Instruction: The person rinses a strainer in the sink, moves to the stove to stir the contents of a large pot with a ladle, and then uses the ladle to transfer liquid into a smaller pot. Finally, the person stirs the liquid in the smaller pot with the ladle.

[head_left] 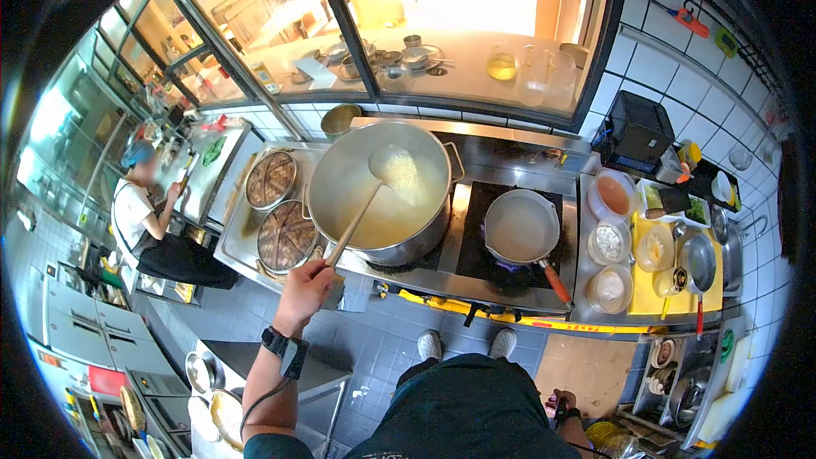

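My left hand (304, 291) is closed round the wooden handle of a long ladle (361, 217). The ladle's round metal bowl lies inside a large steel stockpot (425, 234), with pale yellowish bits in and beside it. Cloudy, steaming liquid fills the pot. My right hand (561, 405) hangs low at my right side, away from the stove; its fingers are small and partly hidden. A saucepan (522, 225) with greyish liquid stands over a blue flame, right of the stockpot, its wooden handle toward me.
Bamboo-lidded steamers (287, 236) sit left of the pot. Right of the stove are bowls of ingredients (608, 240), a yellow board (714, 293) and a small pan (699, 262). A co-worker (144, 212) stands at the left counter. A metal table (297, 365) is near my left arm.
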